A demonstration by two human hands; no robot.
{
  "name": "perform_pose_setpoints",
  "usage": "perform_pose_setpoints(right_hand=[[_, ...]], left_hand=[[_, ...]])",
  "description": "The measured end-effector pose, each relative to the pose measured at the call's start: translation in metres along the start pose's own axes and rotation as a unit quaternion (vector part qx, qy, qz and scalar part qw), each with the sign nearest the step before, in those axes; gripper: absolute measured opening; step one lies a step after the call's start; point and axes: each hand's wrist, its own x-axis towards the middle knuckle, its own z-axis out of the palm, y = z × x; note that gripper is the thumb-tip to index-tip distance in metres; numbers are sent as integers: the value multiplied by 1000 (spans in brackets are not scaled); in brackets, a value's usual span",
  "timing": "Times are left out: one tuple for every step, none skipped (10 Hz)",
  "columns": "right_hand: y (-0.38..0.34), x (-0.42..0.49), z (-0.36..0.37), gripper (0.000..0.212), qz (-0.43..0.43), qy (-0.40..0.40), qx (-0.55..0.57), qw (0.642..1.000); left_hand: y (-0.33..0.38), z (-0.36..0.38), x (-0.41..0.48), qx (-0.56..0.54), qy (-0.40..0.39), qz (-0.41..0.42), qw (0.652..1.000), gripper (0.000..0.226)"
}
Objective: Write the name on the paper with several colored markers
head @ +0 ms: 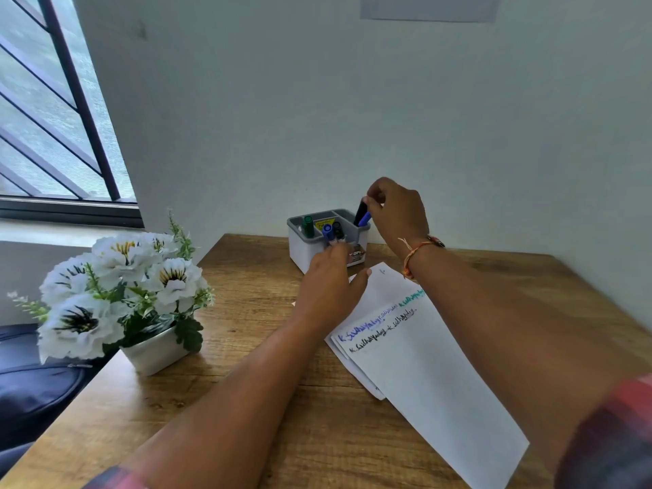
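Right hand (395, 210) pinched the top of a black marker (360, 212), which stood almost upright in the right compartment of the grey organizer (303, 247), directly below the fingers. Left hand (328, 280), fingers straight and thumb spread, was at the organizer's front. Paper (423, 365) lay just nearer on the surface (247, 400), and a flower pot (155, 354) stood well apart to the left.

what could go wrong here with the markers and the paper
1. The right hand pinches the black marker by its top at the grey organizer. A sideways tug could tip the organizer, though the left hand at its front seems to steady it.
2. The right forearm hangs over the written lines on the paper. If lowered, it might smear the ink or shift the stacked sheets.
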Motion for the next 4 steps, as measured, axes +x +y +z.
perform_pose_setpoints(right_hand=[[4, -1, 1, 26, 1, -22, -37, 999], [4, -1, -1, 32, 2, -52, -39, 998], [2, -3, -8, 34, -2, -57, -32, 998], [2, -13, -26, 33, 10, -37, 13, 999]], left_hand=[[-1, 0, 1, 6, -1, 1, 1000, 47], [-2, 1, 1, 7, -7, 1, 1000, 47], [-3, 2, 1, 1, -6, 3, 1000, 46], [-3, 1, 1, -4, -16, -10, 1000, 45]])
